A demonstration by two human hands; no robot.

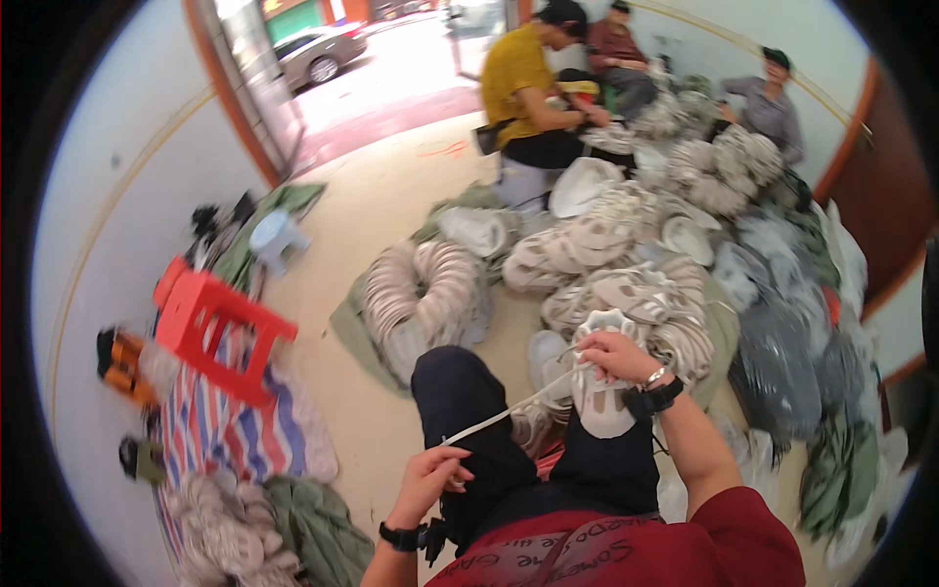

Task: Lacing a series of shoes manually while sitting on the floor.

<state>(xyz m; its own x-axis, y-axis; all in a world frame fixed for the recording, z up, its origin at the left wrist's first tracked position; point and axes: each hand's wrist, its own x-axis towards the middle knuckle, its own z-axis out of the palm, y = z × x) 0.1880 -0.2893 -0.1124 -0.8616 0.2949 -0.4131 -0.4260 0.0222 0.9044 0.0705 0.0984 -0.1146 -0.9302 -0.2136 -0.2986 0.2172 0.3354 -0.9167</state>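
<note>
The left hand (430, 479) is held at the outer edge of the left thigh (474, 430), its fingers curled, with one end of a single pale lace (509, 416) pinched in them. The right hand (618, 356) is bent down over one white shoe upper (604, 409), which is laid across the right thigh toward the knee; its fingers are closed near the upper's opening, where the lace is drawn taut to it, though whether the lace itself is gripped there cannot be told. One dark band is worn on each wrist. Beyond the knees, uncounted uppers (597, 235) are heaped on the floor (337, 245); three other people are seated by its far edge. By its left edge, one blue stool (278, 236) is placed.
</note>
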